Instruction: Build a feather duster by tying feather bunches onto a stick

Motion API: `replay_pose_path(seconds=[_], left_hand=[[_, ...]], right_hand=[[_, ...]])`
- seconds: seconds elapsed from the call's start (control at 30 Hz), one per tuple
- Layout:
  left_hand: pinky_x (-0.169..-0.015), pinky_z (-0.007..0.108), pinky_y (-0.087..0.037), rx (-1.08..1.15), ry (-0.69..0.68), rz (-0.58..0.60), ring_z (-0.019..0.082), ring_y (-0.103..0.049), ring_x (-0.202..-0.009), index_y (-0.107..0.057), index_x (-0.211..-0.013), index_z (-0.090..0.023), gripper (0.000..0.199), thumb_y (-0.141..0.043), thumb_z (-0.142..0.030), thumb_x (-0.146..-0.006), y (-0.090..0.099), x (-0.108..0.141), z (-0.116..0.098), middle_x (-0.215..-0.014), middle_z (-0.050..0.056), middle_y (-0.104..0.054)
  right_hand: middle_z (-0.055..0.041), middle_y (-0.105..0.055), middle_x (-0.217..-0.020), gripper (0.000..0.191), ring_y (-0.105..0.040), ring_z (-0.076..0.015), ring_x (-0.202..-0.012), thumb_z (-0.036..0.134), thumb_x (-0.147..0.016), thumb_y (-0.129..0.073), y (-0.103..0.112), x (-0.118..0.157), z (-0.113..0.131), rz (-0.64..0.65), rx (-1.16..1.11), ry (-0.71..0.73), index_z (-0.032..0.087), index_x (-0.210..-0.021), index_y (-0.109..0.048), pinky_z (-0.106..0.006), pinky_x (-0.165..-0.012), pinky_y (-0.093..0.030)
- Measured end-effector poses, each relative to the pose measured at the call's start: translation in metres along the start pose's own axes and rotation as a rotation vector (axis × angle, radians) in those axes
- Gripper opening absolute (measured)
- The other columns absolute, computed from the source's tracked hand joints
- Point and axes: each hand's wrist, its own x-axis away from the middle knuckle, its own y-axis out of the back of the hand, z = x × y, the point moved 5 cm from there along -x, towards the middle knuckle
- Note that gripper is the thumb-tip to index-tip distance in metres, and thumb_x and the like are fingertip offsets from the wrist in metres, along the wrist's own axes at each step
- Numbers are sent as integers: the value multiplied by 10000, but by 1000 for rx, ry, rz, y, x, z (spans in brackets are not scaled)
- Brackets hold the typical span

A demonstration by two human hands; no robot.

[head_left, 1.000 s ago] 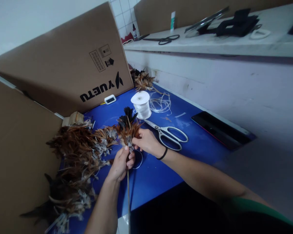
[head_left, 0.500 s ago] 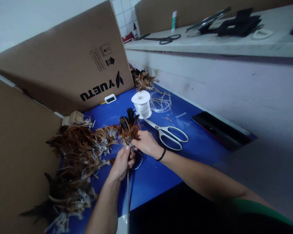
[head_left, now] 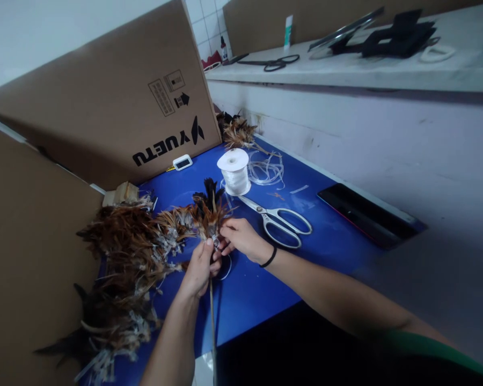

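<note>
My left hand (head_left: 203, 264) is closed around the top of a thin stick (head_left: 213, 321), just below a bunch of brown and black feathers (head_left: 208, 210). At the base of the feathers, clear wrapping (head_left: 216, 242) shows by the thumb. My right hand (head_left: 241, 238), a black band on its wrist, has its fingers bent together at that binding. From between the hands hangs a loop of thin white string (head_left: 227, 271); my right fingertips seem to pinch it, partly hidden. Right of them lie silver-handled scissors (head_left: 284, 222), with a spool of white string (head_left: 235, 174) behind.
Feather bunches (head_left: 124, 257) pile along the left of the blue table (head_left: 257, 300). A phone (head_left: 366, 214) lies at the right, loose clear strips (head_left: 268, 169) behind the spool. Cardboard (head_left: 116, 91) walls the left; a white shelf (head_left: 346, 69) with dark scissors (head_left: 276, 61) runs above.
My right hand has shifted slightly right and down from the feathers, its fingers now lower at the binding. The feather bunch tilts slightly left. My left hand keeps its hold.
</note>
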Motion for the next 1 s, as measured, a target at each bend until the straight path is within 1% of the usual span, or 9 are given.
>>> replay_pose_path(seconds=[0.1, 0.2, 0.3, 0.43, 0.53, 0.6, 0.7, 0.87, 1.0], left_hand=[[-351, 129, -134, 8, 2, -27, 4, -230, -394, -457, -805, -160, 416, -481, -575, -800, 2, -1, 1, -611, -62, -359], [-350, 127, -141, 10, 4, -36, 4, -243, -393, -459, -796, -159, 417, -506, -573, -785, 2, -1, 1, -606, -60, -366], [-354, 127, -147, -3, 1, -39, 5, -254, -400, -465, -805, -156, 399, -505, -553, -797, 2, -1, 0, -615, -55, -383], [-359, 126, -157, -23, -17, -28, 8, -272, -411, -457, -799, -155, 383, -473, -537, -823, 1, 0, 0, -633, -48, -399], [-357, 127, -163, -41, -32, -35, 8, -276, -410, -436, -763, -157, 384, -464, -533, -830, 2, 1, 0, -637, -45, -409], [-353, 130, -169, -54, -39, -45, 7, -270, -403, -431, -751, -156, 387, -463, -534, -830, 3, 1, 1, -626, -50, -402], [-353, 134, -173, -55, -44, -59, 6, -271, -395, -430, -755, -157, 384, -478, -533, -822, 3, 0, 1, -620, -55, -398], [-356, 135, -166, -32, -40, -52, 4, -260, -392, -433, -778, -159, 362, -482, -514, -830, 2, -1, 1, -623, -58, -401], [-355, 134, -143, 8, -20, -58, -1, -238, -389, -425, -771, -162, 365, -492, -516, -823, 1, -1, 0, -621, -64, -391]], right_hand=[[2, -576, -556, 83, -605, -109, -537, 172, -715, -592, 1, 5, 4, 9, -6, 18, 142, -652, -547, -215, -481, -548], [9, -578, -544, 103, -578, -87, -504, 191, -694, -644, 0, 7, 6, 13, 15, 39, 132, -666, -564, -197, -477, -541], [24, -553, -520, 119, -545, -69, -475, 197, -701, -646, -1, 6, 3, 13, -2, 34, 132, -648, -561, -182, -454, -516], [48, -518, -505, 137, -501, -57, -434, 192, -709, -635, -3, 5, 0, 18, -48, 30, 139, -626, -540, -194, -443, -487], [55, -509, -509, 124, -484, -61, -424, 181, -711, -616, -3, 4, -3, 7, -56, 31, 145, -630, -528, -200, -433, -444], [54, -506, -518, 119, -463, -59, -429, 188, -709, -608, -3, 3, -4, 1, -45, 56, 146, -632, -527, -198, -434, -404], [45, -511, -541, 112, -442, -67, -479, 215, -686, -625, -1, 2, -4, -19, -2, 131, 146, -635, -552, -209, -473, -374], [18, -537, -642, 108, -470, -100, -617, 228, -652, -643, 4, 0, -3, -65, 67, 209, 145, -624, -579, -251, -619, -398], [18, -531, -663, 107, -456, -103, -628, 238, -648, -639, 5, 0, -3, -79, 82, 212, 147, -627, -586, -251, -620, -383]])
